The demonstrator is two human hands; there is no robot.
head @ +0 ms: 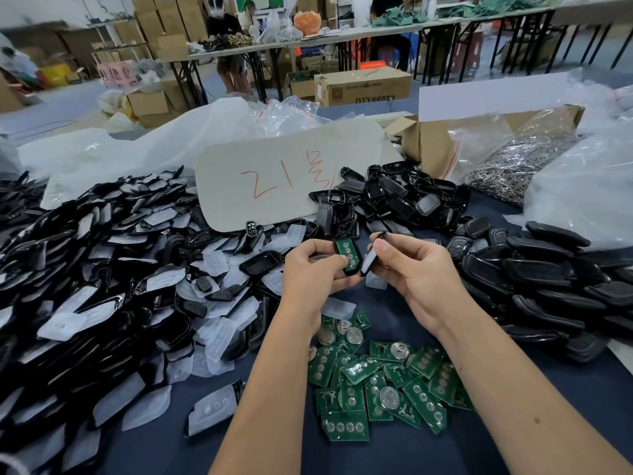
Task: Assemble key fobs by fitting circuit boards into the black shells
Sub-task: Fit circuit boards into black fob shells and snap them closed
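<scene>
Head view, so everything is seen from above the hands. Nearest the body, a loose heap of green circuit boards [380,382] is spread on the dark blue worktop [394,450], some with round coin batteries showing. A few clear rubber button pads [219,337] are scattered just left of them.

Above that heap, both hands are raised close together. A black shell [347,257] with a green board [348,254] already seated in it is held in the left hand [308,272], fingers curled round its edge, so that grip is clamped on the shell. A second black shell half [371,256] is pinched in the right hand [414,272], thumb on top, tilted on edge just beside the first shell; whether the two halves actually touch can't be told.

To the left, a big pile of black shells with clear pads [89,275] covers the worktop. To the right, a stack of closed black fobs [548,286] is laid in rows. Behind the hands, more empty black shells [394,200] are heaped beside a grey card [291,176] marked in red. Further back, a cardboard box [438,142] holds a bag of metal rings [513,166], and crumpled plastic bags [137,149] are piled up. Other tables and cartons are seen across the room.
</scene>
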